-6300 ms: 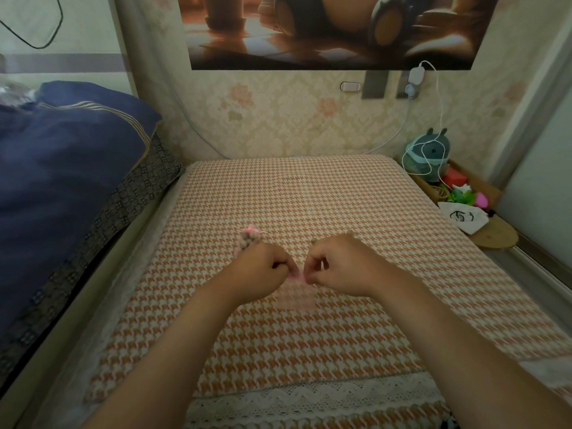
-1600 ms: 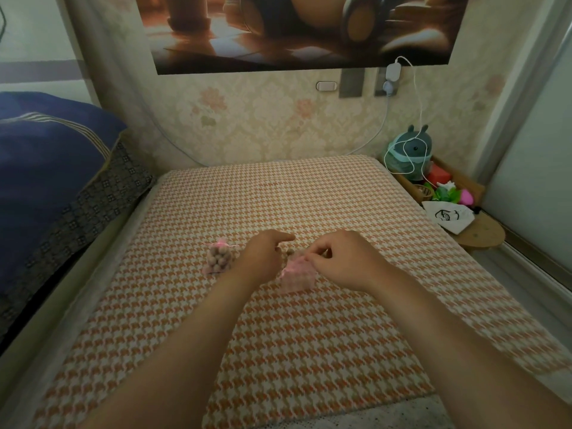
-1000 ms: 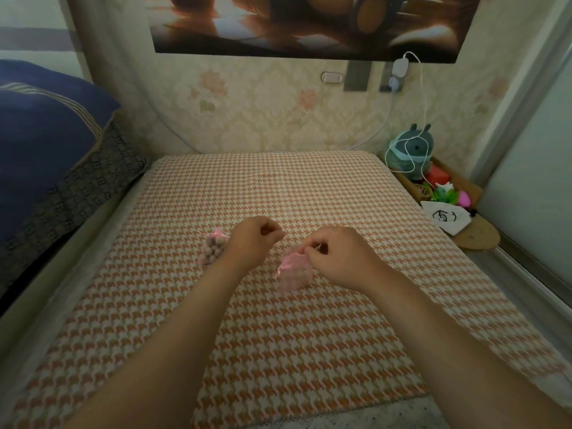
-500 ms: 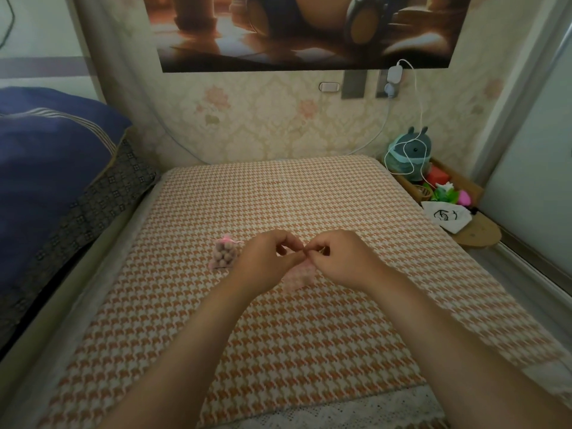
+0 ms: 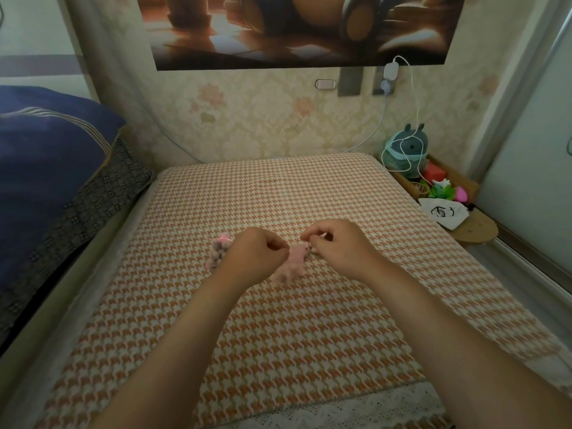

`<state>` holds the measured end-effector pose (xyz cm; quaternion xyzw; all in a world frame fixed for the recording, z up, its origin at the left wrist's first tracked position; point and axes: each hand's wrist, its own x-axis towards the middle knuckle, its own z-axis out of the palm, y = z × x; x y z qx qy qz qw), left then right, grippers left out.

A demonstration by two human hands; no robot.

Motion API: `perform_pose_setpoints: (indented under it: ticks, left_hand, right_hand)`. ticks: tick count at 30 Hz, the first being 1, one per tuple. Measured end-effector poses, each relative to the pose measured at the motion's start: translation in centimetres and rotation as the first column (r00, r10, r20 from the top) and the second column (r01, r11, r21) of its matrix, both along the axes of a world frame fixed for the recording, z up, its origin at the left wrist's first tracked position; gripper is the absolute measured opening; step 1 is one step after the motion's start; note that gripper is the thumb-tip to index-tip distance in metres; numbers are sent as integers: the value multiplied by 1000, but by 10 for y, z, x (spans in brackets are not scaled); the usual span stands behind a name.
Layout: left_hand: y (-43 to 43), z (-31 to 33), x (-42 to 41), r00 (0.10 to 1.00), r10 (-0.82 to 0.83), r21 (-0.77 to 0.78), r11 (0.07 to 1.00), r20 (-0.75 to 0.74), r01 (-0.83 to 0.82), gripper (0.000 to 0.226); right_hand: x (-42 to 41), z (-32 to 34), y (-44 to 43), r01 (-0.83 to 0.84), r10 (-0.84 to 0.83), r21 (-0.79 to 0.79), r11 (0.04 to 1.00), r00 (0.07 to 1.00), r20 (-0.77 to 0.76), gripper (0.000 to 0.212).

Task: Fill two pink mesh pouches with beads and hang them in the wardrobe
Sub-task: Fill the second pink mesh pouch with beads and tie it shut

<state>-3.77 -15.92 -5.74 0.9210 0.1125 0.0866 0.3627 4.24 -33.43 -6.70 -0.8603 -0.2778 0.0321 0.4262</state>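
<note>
Pink pouch (image 5: 292,263) lies between my hands: right hand (image 5: 337,246) pinches its mouth, likely cinching it; left hand (image 5: 257,258) curled, hold unclear.

I see both bare forearms reaching in from the bottom corners and converging over the bed. The left hand (image 5: 257,258) is curled into a loose fist, knuckles up, thumb tip against the forefinger (I cannot tell whether it pinches anything). The right hand (image 5: 339,247) sits near it, knuckles up, fingers bent, thumb and forefinger pinching the pouch (image 5: 291,263) top.
</note>
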Motion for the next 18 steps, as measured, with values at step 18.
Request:
perform_pose_setpoints:
  ticks: [18]
  left_hand:
    - [25,-4,-4,999,36,-59,998,-26,-38,17]
  right_hand:
    - [22,-42,47,159,31,-531,832,943,332,15]
